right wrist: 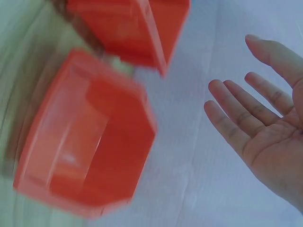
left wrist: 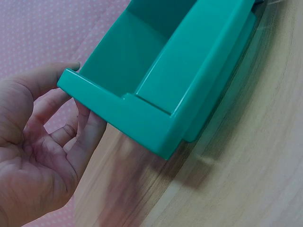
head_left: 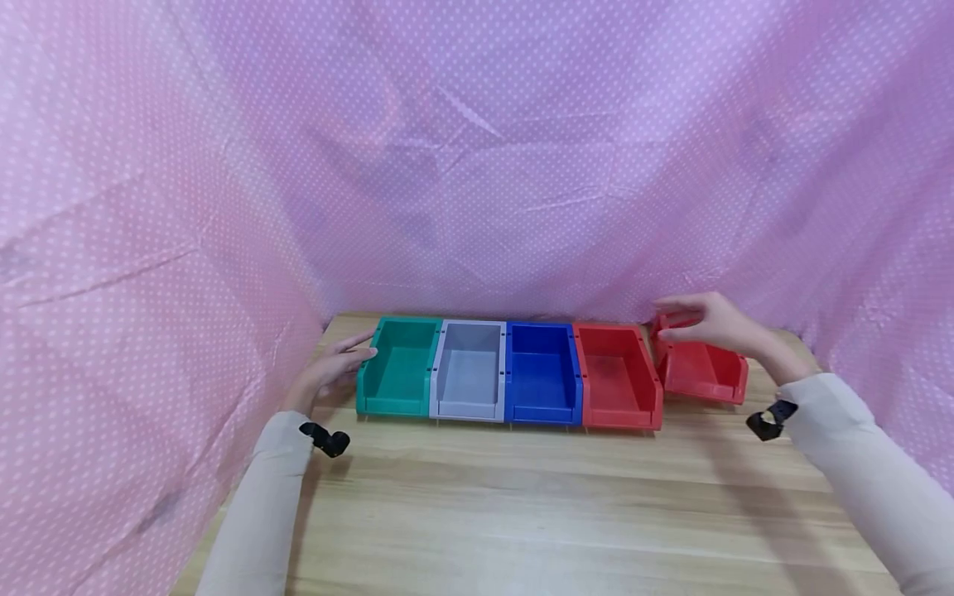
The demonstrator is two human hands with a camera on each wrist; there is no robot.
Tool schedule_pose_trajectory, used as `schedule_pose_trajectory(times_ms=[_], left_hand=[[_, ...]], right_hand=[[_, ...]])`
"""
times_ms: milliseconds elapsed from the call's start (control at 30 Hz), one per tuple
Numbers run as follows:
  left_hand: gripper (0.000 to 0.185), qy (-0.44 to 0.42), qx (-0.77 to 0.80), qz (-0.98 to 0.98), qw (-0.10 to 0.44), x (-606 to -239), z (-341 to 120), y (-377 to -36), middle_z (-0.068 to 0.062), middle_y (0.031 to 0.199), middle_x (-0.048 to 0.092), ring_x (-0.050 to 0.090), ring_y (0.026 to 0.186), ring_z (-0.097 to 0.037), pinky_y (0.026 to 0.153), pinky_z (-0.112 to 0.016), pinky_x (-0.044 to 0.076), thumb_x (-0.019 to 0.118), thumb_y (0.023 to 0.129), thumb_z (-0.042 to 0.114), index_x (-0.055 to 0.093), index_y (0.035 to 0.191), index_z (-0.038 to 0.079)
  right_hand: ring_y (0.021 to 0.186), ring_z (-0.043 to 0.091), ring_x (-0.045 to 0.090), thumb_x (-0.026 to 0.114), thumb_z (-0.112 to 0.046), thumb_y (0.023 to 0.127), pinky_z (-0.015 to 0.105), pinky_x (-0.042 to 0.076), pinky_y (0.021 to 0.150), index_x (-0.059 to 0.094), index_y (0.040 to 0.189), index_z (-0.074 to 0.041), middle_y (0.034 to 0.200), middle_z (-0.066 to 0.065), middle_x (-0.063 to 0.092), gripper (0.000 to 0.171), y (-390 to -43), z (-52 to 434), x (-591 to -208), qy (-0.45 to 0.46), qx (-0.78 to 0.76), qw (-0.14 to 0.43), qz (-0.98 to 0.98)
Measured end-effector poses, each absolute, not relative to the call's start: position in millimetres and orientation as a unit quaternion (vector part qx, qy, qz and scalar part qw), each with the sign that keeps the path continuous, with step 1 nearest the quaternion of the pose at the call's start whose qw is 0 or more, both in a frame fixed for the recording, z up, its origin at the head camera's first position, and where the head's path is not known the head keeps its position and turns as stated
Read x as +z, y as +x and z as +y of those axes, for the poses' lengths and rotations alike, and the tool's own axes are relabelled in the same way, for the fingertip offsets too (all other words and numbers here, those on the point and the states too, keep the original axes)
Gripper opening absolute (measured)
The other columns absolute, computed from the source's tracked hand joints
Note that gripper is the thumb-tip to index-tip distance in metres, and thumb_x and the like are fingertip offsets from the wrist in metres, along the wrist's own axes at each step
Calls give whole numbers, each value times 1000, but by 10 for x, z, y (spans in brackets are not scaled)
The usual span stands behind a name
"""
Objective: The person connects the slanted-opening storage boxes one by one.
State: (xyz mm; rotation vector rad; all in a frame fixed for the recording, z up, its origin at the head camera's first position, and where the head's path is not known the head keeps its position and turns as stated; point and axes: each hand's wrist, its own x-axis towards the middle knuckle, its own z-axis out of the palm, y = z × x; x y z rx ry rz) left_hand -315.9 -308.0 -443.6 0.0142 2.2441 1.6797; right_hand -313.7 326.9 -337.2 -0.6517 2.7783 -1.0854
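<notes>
A light wooden worktop [head_left: 522, 513] is seen, hemmed in by pink dotted cloth. Along its far edge four open bins are lined up side by side, touching: a green bin [head_left: 398, 368], a grey bin [head_left: 469, 372], a blue bin [head_left: 542, 374] and a red bin [head_left: 617, 378]. A second red bin [head_left: 704, 372] is set just beside the row's right end, turned at an angle.
</notes>
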Motion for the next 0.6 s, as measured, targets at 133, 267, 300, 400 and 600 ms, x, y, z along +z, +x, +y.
schedule_pose_trajectory(times_ms=[133, 267, 300, 400, 600], left_hand=[[70, 6, 596, 784, 172, -4452, -3084, -3163, -23, 166, 26, 31, 151, -43, 121, -55, 34, 57, 105, 34, 21, 164, 24], [71, 5, 589, 789, 177, -4458, -3090, -3173, -22, 166, 25, 29, 151, -43, 122, -55, 32, 58, 105, 37, 21, 164, 25], [72, 7, 586, 790, 178, -4456, -3092, -3171, -22, 166, 25, 29, 152, -43, 122, -55, 32, 58, 105, 37, 20, 164, 25], [71, 2, 587, 790, 178, -4452, -3095, -3171, -22, 166, 25, 29, 151, -43, 122, -55, 33, 58, 105, 38, 21, 164, 26], [71, 12, 600, 780, 180, -4447, -3104, -3173, -21, 169, 18, 23, 153, -45, 124, -56, 28, 57, 106, 32, 19, 164, 22]], right_hand=[[97, -11, 66, 76, -14, 93, 11, 56, 79, 51, 144, 7, 120, -9, 73, 60, -3151, 3614, -3316, -174, -375, 34, 910], [94, -13, 65, 74, -13, 94, 9, 53, 78, 54, 144, -1, 106, -34, 64, 55, -3162, 3924, -3332, -144, -386, 29, 911], [93, -13, 64, 73, -12, 95, 9, 53, 78, 57, 143, -7, 105, -35, 64, 51, -3162, 3990, -3343, -139, -393, 31, 909], [93, -12, 66, 69, -9, 97, 10, 54, 77, 61, 131, -32, 103, -33, 66, 42, -3155, 4155, -3379, -125, -420, 42, 898], [92, -8, 69, 64, -1, 98, 17, 59, 73, 61, 112, -49, 104, -25, 71, 50, -3152, 4368, -3515, -120, -468, 68, 873]])
